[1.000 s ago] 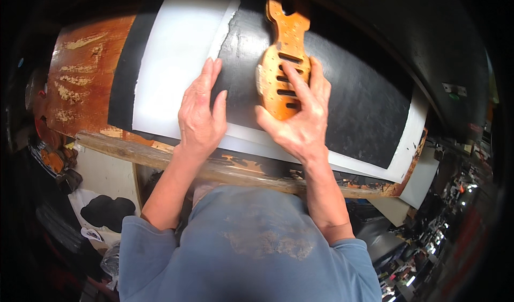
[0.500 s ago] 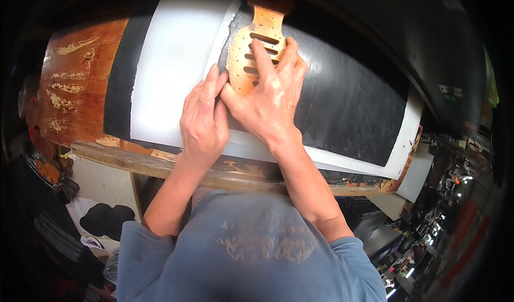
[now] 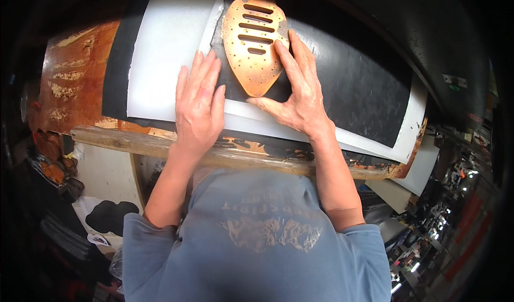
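A tan, slotted plate [image 3: 251, 64], rounded at the sides and pointed at its near end, lies on a black sheet [image 3: 348, 88]. Small holes dot its surface, and its far end is lost in shadow. My right hand [image 3: 302, 90] spans its near right side, fingers along the edge and thumb at the pointed tip. To the left, my left hand [image 3: 199, 101] rests flat with its fingers stretched out, over the border of the black sheet and a white sheet [image 3: 155, 72]. Nothing is in that hand, and it is apart from the plate.
The sheets lie on a worn wooden table [image 3: 80, 82] with a wooden front rail [image 3: 123, 141]. A dark machine body [image 3: 428, 40] overhangs at the far right. Below the left side, a black cut-out piece [image 3: 111, 218] lies on a white surface. Small clutter fills the floor at right.
My right hand has slid off the plate's top to its right edge, uncovering the slots. My left hand has drawn away from my right thumb and flattened out.
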Action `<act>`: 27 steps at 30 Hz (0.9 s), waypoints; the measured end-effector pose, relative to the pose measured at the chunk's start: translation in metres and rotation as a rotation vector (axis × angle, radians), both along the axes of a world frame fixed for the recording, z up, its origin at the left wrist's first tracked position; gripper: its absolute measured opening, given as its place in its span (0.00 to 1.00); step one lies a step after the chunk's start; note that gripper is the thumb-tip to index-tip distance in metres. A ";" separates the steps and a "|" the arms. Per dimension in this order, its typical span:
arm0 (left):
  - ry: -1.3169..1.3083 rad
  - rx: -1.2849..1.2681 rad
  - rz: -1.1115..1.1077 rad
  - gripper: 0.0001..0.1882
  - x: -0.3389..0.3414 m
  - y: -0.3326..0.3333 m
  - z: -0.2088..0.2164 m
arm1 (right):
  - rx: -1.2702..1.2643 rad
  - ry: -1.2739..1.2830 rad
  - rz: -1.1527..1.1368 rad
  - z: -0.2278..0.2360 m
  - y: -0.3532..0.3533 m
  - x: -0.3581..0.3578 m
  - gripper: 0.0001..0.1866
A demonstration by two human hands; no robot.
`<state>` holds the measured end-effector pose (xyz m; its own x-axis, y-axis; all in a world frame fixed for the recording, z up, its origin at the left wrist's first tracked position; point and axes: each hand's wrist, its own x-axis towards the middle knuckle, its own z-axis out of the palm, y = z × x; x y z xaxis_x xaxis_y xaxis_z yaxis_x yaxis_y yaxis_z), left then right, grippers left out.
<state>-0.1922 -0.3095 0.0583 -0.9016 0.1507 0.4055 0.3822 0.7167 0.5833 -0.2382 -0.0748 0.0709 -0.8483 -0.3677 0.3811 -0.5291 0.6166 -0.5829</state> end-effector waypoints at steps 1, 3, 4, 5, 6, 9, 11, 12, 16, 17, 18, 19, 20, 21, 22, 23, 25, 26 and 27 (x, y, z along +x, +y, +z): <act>0.037 -0.078 -0.008 0.32 0.002 0.001 -0.001 | -0.012 -0.004 -0.008 -0.001 -0.001 0.001 0.61; 0.022 -0.054 -0.008 0.35 0.004 0.001 -0.001 | -0.021 0.004 0.007 0.000 0.001 0.002 0.62; 0.023 -0.007 -0.019 0.35 0.006 -0.001 0.001 | 0.065 0.016 0.005 0.002 0.006 0.004 0.62; 0.025 0.044 -0.032 0.36 0.006 -0.002 0.001 | 0.110 0.008 -0.029 0.005 0.011 0.008 0.62; -0.008 0.041 -0.057 0.42 0.008 -0.006 0.003 | 0.161 -0.012 -0.066 0.009 0.018 0.015 0.62; -0.062 -0.038 -0.123 0.47 0.011 -0.014 0.007 | 0.356 -0.052 -0.099 0.010 0.023 0.028 0.60; -0.062 -0.071 -0.127 0.50 0.012 -0.017 0.008 | 0.481 -0.039 -0.104 0.006 0.018 0.034 0.60; -0.083 -0.085 -0.110 0.52 0.012 -0.017 0.007 | 0.523 -0.051 -0.104 0.004 0.017 0.035 0.62; -0.024 -0.076 -0.096 0.54 0.010 -0.015 0.001 | 0.490 -0.072 -0.119 0.002 0.012 0.038 0.68; -0.016 -0.074 -0.087 0.55 0.011 -0.015 0.000 | 0.504 -0.079 -0.105 0.003 0.012 0.040 0.69; -0.013 -0.054 -0.075 0.55 0.011 -0.015 -0.001 | 0.499 -0.085 -0.102 0.005 0.012 0.042 0.69; 0.002 -0.074 -0.071 0.55 0.012 -0.015 -0.001 | 0.473 -0.068 -0.090 0.006 0.011 0.044 0.70; 0.013 -0.076 -0.067 0.54 0.013 -0.016 -0.002 | 0.502 -0.091 -0.096 0.006 0.010 0.045 0.70; 0.008 -0.062 -0.059 0.54 0.013 -0.016 -0.004 | 0.511 -0.086 -0.095 0.006 0.008 0.046 0.69; 0.034 -0.073 -0.060 0.53 0.014 -0.016 -0.005 | 0.520 -0.084 -0.094 0.005 0.008 0.048 0.69; 0.041 -0.071 -0.058 0.53 0.013 -0.014 -0.004 | 0.526 -0.076 -0.101 0.004 0.008 0.049 0.68; 0.055 -0.061 -0.054 0.51 0.012 -0.014 -0.005 | 0.525 -0.061 -0.114 0.002 0.006 0.052 0.66; 0.060 -0.054 -0.056 0.50 0.012 -0.014 -0.005 | 0.509 -0.046 -0.116 0.001 0.007 0.053 0.63; 0.069 -0.039 -0.060 0.49 0.013 -0.014 -0.006 | 0.526 -0.038 -0.109 0.000 0.007 0.053 0.63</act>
<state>-0.1794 -0.3233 0.0526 -0.8607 0.2203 0.4589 0.4632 0.7131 0.5263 -0.1850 -0.0679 0.0708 -0.9017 -0.4098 0.1379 -0.4305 0.8806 -0.1982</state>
